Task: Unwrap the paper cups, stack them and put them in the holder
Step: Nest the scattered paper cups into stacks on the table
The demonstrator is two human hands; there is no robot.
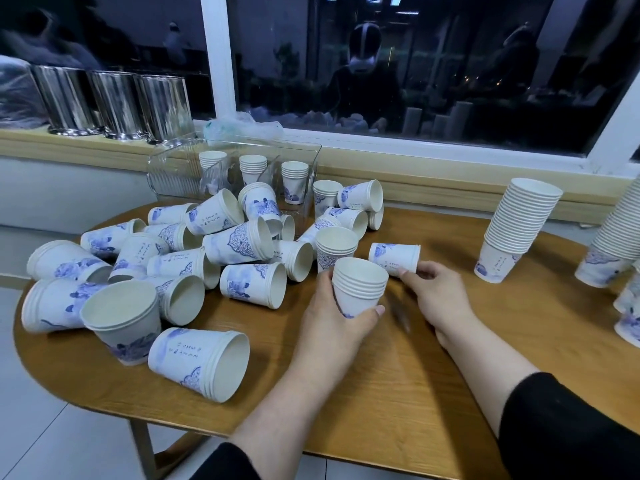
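Left hand (341, 306): fingers curled round short cup stack (360, 285), upright.
Right hand (434, 289): fingers pinching toppled cup (394, 258) on surface (398, 393).

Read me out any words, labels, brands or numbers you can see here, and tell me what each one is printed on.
None can be read.
Paper cups: short lines of small dark characters beside the blue pattern, for instance on the lying cup near the table's front edge and the one the right hand touches; too small and blurred to read.
Steel canisters and clear holder: no text visible.
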